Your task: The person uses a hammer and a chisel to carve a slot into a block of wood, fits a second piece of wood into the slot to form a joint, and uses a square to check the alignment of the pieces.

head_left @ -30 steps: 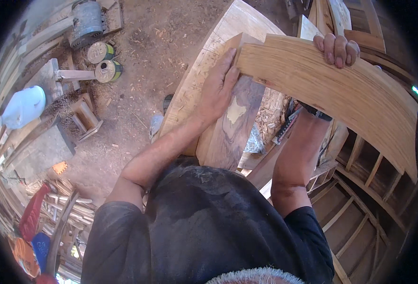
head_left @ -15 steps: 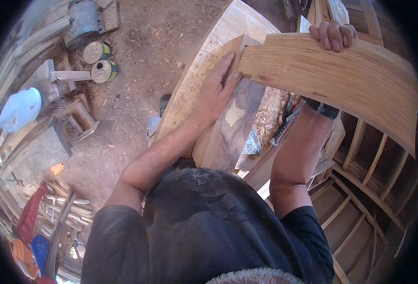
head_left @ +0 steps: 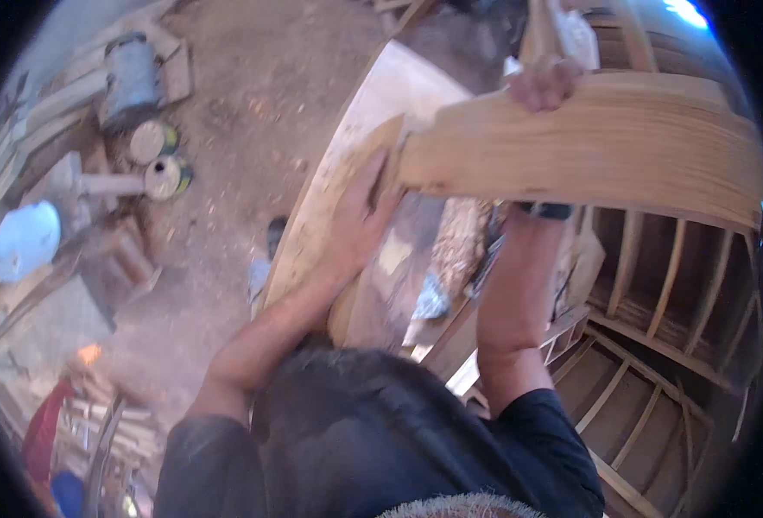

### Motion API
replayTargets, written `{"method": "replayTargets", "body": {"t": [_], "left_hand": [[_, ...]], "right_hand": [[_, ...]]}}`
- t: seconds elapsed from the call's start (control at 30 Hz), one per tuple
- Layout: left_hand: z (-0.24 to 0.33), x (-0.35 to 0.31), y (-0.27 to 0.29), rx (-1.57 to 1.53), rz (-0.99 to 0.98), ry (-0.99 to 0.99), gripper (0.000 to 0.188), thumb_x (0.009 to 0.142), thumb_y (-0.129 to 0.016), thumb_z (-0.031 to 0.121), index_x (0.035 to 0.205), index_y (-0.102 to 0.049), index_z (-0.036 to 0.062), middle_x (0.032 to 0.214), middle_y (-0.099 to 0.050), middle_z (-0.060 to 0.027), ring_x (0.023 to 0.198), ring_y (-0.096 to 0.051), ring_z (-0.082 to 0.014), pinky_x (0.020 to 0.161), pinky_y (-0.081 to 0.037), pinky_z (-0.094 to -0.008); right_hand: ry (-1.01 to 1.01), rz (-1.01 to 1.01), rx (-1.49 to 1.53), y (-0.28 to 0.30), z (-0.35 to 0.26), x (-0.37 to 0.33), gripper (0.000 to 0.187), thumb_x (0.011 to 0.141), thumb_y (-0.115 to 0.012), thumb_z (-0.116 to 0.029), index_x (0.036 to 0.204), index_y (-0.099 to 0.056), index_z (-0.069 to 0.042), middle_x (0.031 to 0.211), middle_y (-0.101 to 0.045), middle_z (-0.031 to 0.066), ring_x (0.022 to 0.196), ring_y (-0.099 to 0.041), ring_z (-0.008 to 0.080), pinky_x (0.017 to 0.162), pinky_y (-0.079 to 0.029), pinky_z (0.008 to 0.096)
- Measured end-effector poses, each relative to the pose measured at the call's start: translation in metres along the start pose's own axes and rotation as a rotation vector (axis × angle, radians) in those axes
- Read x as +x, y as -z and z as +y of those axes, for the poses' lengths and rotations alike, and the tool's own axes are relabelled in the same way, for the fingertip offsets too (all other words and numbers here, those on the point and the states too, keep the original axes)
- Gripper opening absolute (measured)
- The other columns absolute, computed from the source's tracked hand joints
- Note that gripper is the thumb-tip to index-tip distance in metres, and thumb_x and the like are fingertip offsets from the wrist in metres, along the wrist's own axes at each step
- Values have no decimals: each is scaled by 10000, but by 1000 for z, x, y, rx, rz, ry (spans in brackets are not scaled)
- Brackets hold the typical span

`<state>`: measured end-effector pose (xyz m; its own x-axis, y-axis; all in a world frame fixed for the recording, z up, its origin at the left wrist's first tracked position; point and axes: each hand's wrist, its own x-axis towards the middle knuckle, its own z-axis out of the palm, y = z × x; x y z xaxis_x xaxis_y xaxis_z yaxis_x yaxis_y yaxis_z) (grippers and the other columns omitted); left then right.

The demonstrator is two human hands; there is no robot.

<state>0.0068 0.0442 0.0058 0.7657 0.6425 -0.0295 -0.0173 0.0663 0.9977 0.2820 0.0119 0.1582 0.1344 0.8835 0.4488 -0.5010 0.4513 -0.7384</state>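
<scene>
Crosswise, the broad wooden board (head_left: 588, 151) stretches rightward from the left hand (head_left: 362, 216), which sits at its left end, whether gripping I cannot tell; the right hand (head_left: 544, 84) has its fingers clamped over the far edge, slightly left of middle

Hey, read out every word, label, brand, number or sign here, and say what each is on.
No text can be read anywhere in this view.
Upper metal can and lower metal can, with green-and-dark sides: any print is too small and blurred to read.
Wide wooden board: grain shows, no readable lettering.
</scene>
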Motion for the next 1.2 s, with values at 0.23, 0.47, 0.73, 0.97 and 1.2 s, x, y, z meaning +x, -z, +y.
{"method": "replayTargets", "body": {"t": [0.23, 0.47, 0.73, 0.97, 1.2], "left_hand": [[12, 1, -3, 55, -5, 46, 590, 1005, -631, 286, 1487, -475, -16, 1463, -545, -240, 1390, -499, -351, 1175, -367, -416], [11, 6, -7, -91, -8, 36, 534, 1072, -497, 322, 1449, -494, -56, 1473, -535, -243, 1388, -495, -356, 1181, -348, -408], [8, -2, 0, -264, -64, 26, 547, 1091, -442, 296, 1521, -419, -41, 1505, -514, -188, 1408, -471, -287, 1187, -339, -389], [5, -5, -6, 16, -71, 63, 747, 918, -729, 215, 1539, -386, -20, 1529, -475, -248, 1422, -472, -324, 1186, -357, -397], [13, 0, -5, 28, -85, 168, 758, 930, -709, 265, 1517, -369, -73, 1532, -447, -283, 1430, -444, -393, 1193, -349, -437]], "right_hand": [[51, 151, -72, -39, 5, -4, 282, 1054, -464, -240, 792, -476, -138, 719, -490, 16, 724, -486, 154, 749, -418, 304], [127, 261, -174, -41, 46, -11, 295, 1032, -481, -281, 793, -453, -112, 708, -448, 24, 705, -464, 155, 690, -421, 286], [43, 230, -25, 18, 41, -26, 284, 1038, -459, -262, 802, -478, -105, 719, -490, 32, 712, -480, 164, 711, -421, 292], [4, 115, 24, 26, 43, -27, 293, 1054, -455, -275, 814, -499, -112, 730, -511, 34, 718, -500, 170, 699, -429, 300], [9, 142, -32, 15, 44, -26, 290, 1054, -468, -288, 825, -498, -114, 735, -509, 36, 713, -507, 173, 678, -442, 314]]}}
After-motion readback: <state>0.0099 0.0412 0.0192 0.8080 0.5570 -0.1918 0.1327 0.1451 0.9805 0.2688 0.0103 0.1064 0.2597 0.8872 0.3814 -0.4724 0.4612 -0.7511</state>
